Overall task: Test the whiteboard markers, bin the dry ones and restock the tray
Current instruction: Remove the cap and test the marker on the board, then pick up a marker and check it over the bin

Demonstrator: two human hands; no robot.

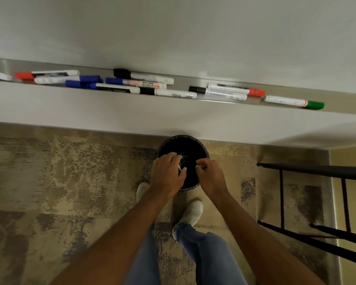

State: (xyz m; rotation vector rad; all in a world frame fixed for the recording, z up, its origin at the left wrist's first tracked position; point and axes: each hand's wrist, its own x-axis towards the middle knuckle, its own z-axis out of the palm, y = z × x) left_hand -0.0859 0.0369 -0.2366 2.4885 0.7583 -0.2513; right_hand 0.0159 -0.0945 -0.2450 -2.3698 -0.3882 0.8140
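Both my hands hover over a black round bin [193, 146] on the floor below the whiteboard. My left hand [167, 173] curls round a marker [180, 168], of which only a white bit shows by the thumb. My right hand [211, 174] pinches a thin dark object at its fingertips, perhaps a cap; I cannot tell. On the marker tray [183, 83] above lie several markers: a red-capped one [47, 74], blue-capped ones [84, 81], black-capped ones [142, 75], another red one [234, 90] and a green-capped one [294, 102].
The whiteboard [173, 33] fills the top of the view. A black metal frame [317, 169] stands on the right by a yellow wall. My feet in white shoes [191, 212] stand on patterned carpet just behind the bin.
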